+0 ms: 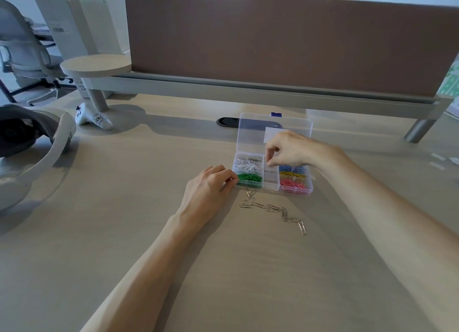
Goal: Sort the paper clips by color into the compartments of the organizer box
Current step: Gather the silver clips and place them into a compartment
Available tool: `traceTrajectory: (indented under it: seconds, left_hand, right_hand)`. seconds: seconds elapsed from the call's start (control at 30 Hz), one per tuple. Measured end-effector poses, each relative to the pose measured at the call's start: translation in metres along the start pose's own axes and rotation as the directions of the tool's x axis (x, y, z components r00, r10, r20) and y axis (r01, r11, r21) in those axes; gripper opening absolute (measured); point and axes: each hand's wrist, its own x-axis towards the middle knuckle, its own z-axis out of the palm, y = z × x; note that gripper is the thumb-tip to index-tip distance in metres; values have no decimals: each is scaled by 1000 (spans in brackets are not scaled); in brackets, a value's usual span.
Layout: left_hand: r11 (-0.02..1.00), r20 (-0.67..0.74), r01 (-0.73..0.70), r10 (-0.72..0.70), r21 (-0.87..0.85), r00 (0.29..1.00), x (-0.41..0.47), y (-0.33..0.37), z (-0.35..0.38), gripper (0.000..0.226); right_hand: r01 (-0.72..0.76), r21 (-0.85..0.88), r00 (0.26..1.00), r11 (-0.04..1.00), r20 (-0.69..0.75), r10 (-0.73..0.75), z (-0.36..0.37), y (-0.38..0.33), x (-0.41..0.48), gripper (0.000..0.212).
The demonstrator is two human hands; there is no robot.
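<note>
The clear plastic organizer box (272, 188) is set on the pale wooden desk (124, 232), right of centre. Its transparent hinged lid (250, 133) is thrown back on the far side, so that every compartment can be reached from above. The left hand (211, 183) is laid on the desk at the box's near left corner, with the fingers bent and their tips brought against the wall beside the green paper clips (249, 177). It is judged to be placed there to stop the light box from sliding, though whether the wall is gripped or merely pressed cannot be told. The right hand (289, 147) is held above the far middle of the box, thumb and forefinger drawn together and pointed down over the middle compartment (271, 176), which appears empty. Whether a clip is pinched between them is too small to be made out. White and silver paper clips (248, 164) are heaped in the far left compartment, while blue paper clips (291, 168), yellow paper clips (293, 174) and pink paper clips (294, 183) are kept apart in three compartments on the right. A loose trail of silver metal paper clips (273, 208) lies on the desk on the near side of the box, within easy reach. These are taken to be what remains unsorted, so the task is judged nearly done.
</note>
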Motion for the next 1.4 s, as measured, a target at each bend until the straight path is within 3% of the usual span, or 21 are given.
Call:
traceTrajectory:
  seconds: [0.1,0.3,0.43,0.53,0.67,0.77,0.87,1.13,1.27,1.4]
  left_hand:
    - [1000,-4,-7,7,1,1000,0,0,0,12]
    - [999,-7,-27,27,17,1000,-1,-1,-1,13]
    - [997,-17,-76,76,-15,997,-3,1,-3,16]
    - [985,-23,-124,122,-116,992,-7,3,-7,11]
    - [976,129,-128,152,-175,980,-12,-1,-11,22]
    - [980,181,-119,148,-160,972,-13,1,-11,24]
    - [990,193,-97,116,-104,974,-15,7,-11,25]
    - [996,189,-49,64,-81,980,-20,21,-6,24]
    - [991,199,-65,88,-119,976,-23,30,-4,15]
    - [984,194,-84,113,-156,974,-23,30,-4,9]
  right_hand:
    - [23,45,988,999,-155,-16,2,-3,5,4]
    - [50,115,974,992,-227,-23,30,-9,9,15]
    - [82,170,933,982,-361,-16,26,-5,-15,15]
    - [92,230,957,969,-290,-22,19,-2,-58,12]
    - [51,383,994,922,-111,-9,21,6,-110,20]
    - [-41,359,999,932,45,27,31,20,-127,40]
    - [-62,312,995,948,89,36,45,25,-131,52]
    - [93,329,990,940,-128,-54,70,9,-124,27]
    - [144,362,959,921,-279,-40,81,1,-122,17]
    - [155,403,939,902,-343,-9,87,0,-121,12]
